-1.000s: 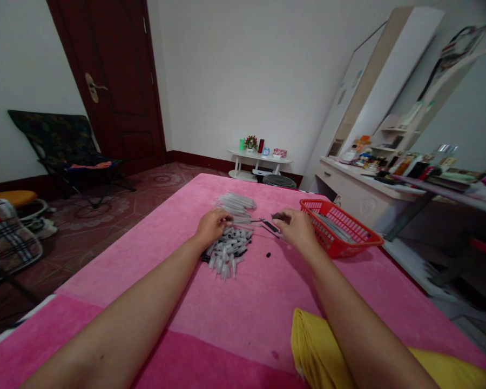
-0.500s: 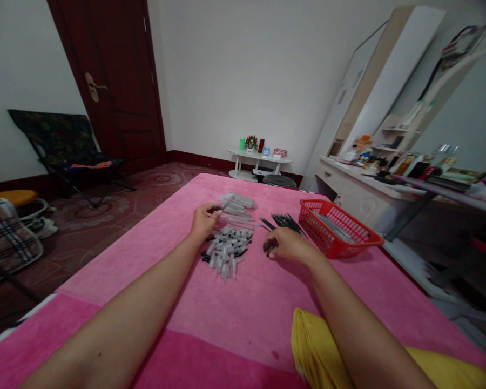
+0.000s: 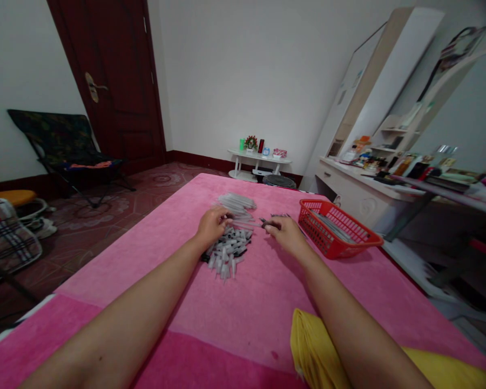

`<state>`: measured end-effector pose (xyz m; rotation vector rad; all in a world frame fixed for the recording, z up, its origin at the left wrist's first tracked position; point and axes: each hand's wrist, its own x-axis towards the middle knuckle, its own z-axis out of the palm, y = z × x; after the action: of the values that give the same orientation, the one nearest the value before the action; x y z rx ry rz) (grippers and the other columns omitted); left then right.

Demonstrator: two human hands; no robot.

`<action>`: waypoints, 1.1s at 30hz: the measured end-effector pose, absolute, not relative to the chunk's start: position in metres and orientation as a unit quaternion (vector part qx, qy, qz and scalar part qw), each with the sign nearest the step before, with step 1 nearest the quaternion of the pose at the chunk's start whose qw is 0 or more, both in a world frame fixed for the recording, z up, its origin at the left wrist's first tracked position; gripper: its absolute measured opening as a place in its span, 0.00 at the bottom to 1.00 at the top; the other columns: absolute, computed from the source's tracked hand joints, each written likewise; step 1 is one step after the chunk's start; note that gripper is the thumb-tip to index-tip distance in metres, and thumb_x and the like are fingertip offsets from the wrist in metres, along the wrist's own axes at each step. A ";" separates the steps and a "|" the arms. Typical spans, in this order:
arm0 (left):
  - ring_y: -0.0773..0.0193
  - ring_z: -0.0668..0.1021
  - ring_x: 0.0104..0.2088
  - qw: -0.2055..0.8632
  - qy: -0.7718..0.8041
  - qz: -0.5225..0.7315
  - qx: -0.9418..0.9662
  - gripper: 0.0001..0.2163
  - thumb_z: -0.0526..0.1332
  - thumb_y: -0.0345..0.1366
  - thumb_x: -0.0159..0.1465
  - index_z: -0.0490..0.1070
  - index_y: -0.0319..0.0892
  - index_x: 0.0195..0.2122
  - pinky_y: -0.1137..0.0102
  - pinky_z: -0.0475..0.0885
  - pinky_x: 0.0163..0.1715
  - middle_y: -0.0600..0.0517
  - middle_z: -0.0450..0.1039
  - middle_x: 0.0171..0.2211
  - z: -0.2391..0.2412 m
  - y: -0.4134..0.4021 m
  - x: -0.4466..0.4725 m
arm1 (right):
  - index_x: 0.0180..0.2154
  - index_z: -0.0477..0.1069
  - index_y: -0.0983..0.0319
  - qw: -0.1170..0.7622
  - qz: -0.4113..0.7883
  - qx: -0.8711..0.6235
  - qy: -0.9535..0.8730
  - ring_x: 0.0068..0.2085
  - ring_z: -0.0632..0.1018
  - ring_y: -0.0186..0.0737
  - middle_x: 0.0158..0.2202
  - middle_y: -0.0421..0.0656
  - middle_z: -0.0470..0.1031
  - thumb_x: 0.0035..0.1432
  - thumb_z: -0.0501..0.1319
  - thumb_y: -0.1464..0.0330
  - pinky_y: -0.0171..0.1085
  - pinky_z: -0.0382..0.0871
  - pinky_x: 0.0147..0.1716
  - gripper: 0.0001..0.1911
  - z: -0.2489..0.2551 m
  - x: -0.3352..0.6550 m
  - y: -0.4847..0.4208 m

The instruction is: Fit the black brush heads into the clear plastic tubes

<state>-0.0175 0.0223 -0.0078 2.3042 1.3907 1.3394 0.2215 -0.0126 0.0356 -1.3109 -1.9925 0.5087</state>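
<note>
My left hand [image 3: 214,226] is closed in a pinch over the near edge of a pile of clear pen barrels [image 3: 237,201]. A barrel appears to be between its fingertips, though they largely cover it. Below that hand lies a heap of small whitish, translucent pen caps [image 3: 225,259], some with black parts. My right hand [image 3: 281,229] is closed, thumb against fingers, at the near end of a bundle of thin black pen refills [image 3: 281,215]. A dark refill tip shows at its fingertips. The hand hides most of the bundle.
A red plastic basket [image 3: 334,249] holding grey, pen-like sticks stands right of my right hand. A pink cloth [image 3: 243,319] covers the table. Yellow fabric [image 3: 318,351] lies under my right forearm. Behind stand a low white shelf [image 3: 259,155] and a dressing table [image 3: 348,186].
My left hand has lowered and moved slightly right, and the barrel it held tilted up is now mostly hidden. My right hand has moved forward from the bare cloth to the black refills.
</note>
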 end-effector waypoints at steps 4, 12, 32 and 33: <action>0.62 0.73 0.35 0.054 0.446 0.427 0.785 0.06 0.61 0.29 0.56 0.75 0.43 0.35 0.69 0.67 0.37 0.51 0.75 0.34 -0.006 0.019 -0.013 | 0.27 0.73 0.64 0.445 0.292 -0.476 -0.700 0.22 0.71 0.32 0.22 0.40 0.73 0.47 0.60 0.66 0.31 0.63 0.22 0.08 0.035 0.219 -0.011; 0.61 0.73 0.38 0.045 0.444 0.410 0.795 0.07 0.61 0.29 0.56 0.75 0.43 0.35 0.68 0.67 0.38 0.50 0.75 0.34 -0.005 0.016 -0.009 | 0.32 0.70 0.62 0.502 0.501 -0.431 -0.558 0.27 0.78 0.36 0.27 0.44 0.77 0.42 0.67 0.66 0.34 0.73 0.26 0.13 0.037 0.217 -0.017; 0.62 0.73 0.36 0.044 0.433 0.421 0.795 0.06 0.62 0.30 0.56 0.75 0.43 0.34 0.69 0.67 0.38 0.50 0.74 0.33 -0.007 0.016 -0.011 | 0.29 0.72 0.64 0.517 0.470 -0.451 -0.555 0.27 0.75 0.34 0.25 0.40 0.74 0.35 0.68 0.68 0.33 0.70 0.28 0.14 0.032 0.215 -0.015; 0.63 0.73 0.35 0.043 0.433 0.420 0.796 0.06 0.62 0.30 0.56 0.75 0.43 0.34 0.69 0.67 0.38 0.50 0.74 0.33 -0.007 0.016 -0.011 | 0.29 0.72 0.64 0.517 0.438 -0.457 -0.576 0.27 0.75 0.35 0.25 0.41 0.75 0.36 0.67 0.69 0.33 0.69 0.28 0.13 0.031 0.214 -0.013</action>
<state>-0.0106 0.0162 -0.0070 2.4360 1.3255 1.2836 0.2142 -0.0131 0.0313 -1.0978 -1.3819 1.0526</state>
